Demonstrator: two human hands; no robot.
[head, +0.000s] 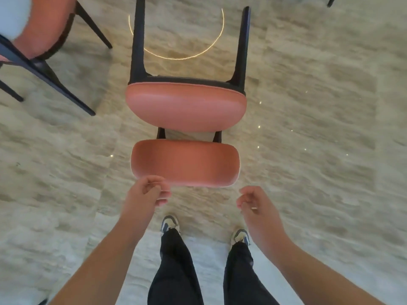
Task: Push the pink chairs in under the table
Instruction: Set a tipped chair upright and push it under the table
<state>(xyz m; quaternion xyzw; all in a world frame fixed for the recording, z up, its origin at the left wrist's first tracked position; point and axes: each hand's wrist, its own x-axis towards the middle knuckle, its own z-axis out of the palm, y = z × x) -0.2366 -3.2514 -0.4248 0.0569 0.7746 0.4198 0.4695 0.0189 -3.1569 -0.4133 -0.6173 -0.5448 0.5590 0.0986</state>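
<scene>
A pink chair with dark legs stands on the floor right in front of me, seen from above. Its padded backrest (185, 162) is nearest to me and its seat (186, 106) lies beyond. My left hand (149, 191) hovers at the backrest's near left corner with fingers loosely curled, holding nothing. My right hand (255, 202) hangs just off the near right corner, also loosely curled and apart from the chair. A second pink chair (44, 25) stands at the upper left.
The floor (319, 128) is beige marble with a round light reflection beyond the chair. A blurred white shape (11, 16) sits at the top left corner. A dark leg (331, 1) shows at the top right. My feet stand just behind the chair.
</scene>
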